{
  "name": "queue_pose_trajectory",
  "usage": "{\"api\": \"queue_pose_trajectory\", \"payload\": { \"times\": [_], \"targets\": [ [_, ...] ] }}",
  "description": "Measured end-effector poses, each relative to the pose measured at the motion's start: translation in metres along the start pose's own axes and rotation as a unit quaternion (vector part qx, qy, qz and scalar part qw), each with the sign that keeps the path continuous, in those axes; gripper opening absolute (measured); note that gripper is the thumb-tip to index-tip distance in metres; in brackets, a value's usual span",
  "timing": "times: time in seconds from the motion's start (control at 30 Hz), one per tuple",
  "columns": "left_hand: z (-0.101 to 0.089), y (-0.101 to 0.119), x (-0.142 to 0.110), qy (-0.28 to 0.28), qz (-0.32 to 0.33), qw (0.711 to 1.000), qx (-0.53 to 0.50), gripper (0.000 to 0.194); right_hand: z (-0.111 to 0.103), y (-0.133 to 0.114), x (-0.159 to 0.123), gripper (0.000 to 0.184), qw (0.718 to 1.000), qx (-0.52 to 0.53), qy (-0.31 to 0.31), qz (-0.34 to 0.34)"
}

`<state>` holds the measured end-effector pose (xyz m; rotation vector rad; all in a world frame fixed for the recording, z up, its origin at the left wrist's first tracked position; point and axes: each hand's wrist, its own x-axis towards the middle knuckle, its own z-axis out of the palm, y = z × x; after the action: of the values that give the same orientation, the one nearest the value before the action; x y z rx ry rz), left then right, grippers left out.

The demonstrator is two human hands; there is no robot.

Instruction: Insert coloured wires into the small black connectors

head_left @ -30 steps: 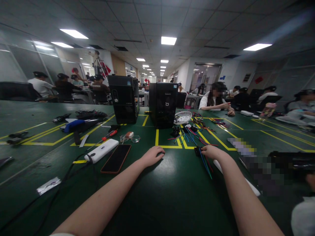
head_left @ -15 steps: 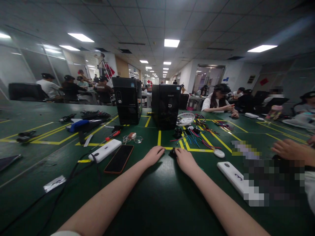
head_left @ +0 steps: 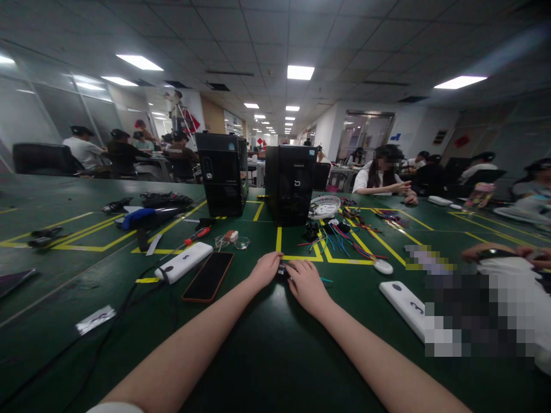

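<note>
Between my two hands, low over the green table, is a small black block [head_left: 282, 271], partly covered by the fingers. My left hand [head_left: 266, 271] is closed on its left side, and my right hand [head_left: 307, 282] grips it from the right. A thin blue-green wire [head_left: 327, 281] sticks out beside the right hand; where it joins is hidden. Just beyond lie several black pieces [head_left: 313, 231] and a bunch of coloured wires [head_left: 338, 238].
Two black computer towers [head_left: 222, 175] stand ahead. On the left are a phone [head_left: 209, 276], a white power bank [head_left: 185, 263], glasses [head_left: 241, 243] and a red screwdriver [head_left: 198, 236]. A white basket [head_left: 324, 207], a round white case [head_left: 383, 266] and another power bank [head_left: 402, 307] are right, near a neighbour's sleeve [head_left: 510, 292].
My right hand has moved left and nearer with the black block, bringing it to my left hand, which now grips it too. At the right, the neighbour's arm has shifted.
</note>
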<state>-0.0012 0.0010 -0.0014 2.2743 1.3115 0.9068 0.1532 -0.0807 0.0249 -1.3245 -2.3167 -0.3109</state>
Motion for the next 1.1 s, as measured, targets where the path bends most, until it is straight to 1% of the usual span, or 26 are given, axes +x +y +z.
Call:
{"api": "queue_pose_trajectory", "payload": {
  "times": [0.13,0.23,0.4,0.57,0.77,0.87,0.97,1.1],
  "targets": [
    [-0.001,0.003,0.000,-0.009,-0.001,0.999,0.033,0.035,0.001,-0.002,0.000,0.037,1.000,0.015,-0.013,0.017],
    [-0.003,0.007,-0.001,-0.024,-0.018,0.998,0.050,0.036,0.002,-0.002,0.001,0.037,0.999,0.020,-0.026,0.035],
    [-0.006,0.011,-0.002,-0.046,-0.032,0.997,0.060,0.037,0.003,-0.003,0.002,0.035,0.999,0.009,-0.038,0.037],
    [-0.007,0.010,-0.002,-0.056,-0.029,0.997,0.043,0.038,0.005,-0.003,0.001,0.035,0.999,0.001,-0.030,0.027],
    [-0.005,0.010,-0.004,-0.043,-0.031,0.999,0.011,0.038,0.003,-0.003,-0.001,0.039,1.000,-0.001,-0.009,0.023],
    [-0.005,0.012,-0.004,-0.047,-0.039,0.998,0.026,0.039,0.004,-0.003,0.000,0.038,1.000,0.011,-0.006,0.011],
    [-0.005,0.014,-0.003,-0.063,-0.053,0.995,0.052,0.040,0.007,-0.001,0.000,0.038,1.000,0.028,0.000,0.011],
    [-0.006,0.015,-0.002,-0.078,-0.050,0.994,0.060,0.041,0.010,0.000,0.000,0.038,0.999,0.037,0.008,0.015]
  ]
}}
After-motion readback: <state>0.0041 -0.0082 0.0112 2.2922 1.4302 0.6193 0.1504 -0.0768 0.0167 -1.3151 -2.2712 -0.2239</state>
